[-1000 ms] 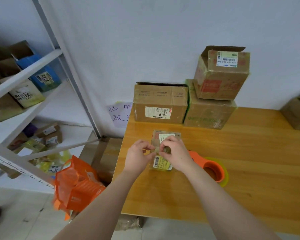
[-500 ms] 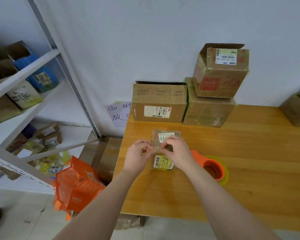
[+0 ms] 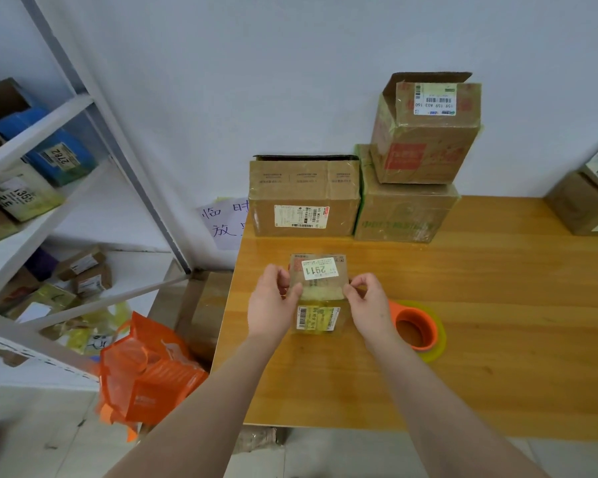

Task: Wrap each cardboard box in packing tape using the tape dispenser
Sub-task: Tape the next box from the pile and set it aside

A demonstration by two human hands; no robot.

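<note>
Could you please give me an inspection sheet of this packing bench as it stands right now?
Surface: wooden table, glossy.
Job's things: small box labelled 2911 lies mid-table; tape strip stretched above it; orange tape dispenser lies to its right.
Clutter: bigger boxes along the wall, one stacked box on another.
Grippers: left hand and right hand each pinch one end of the tape strip.
Cables: nothing seen.
Surroundings: white shelf with parcels at left, orange bag below it, handwritten note on the wall.
</note>
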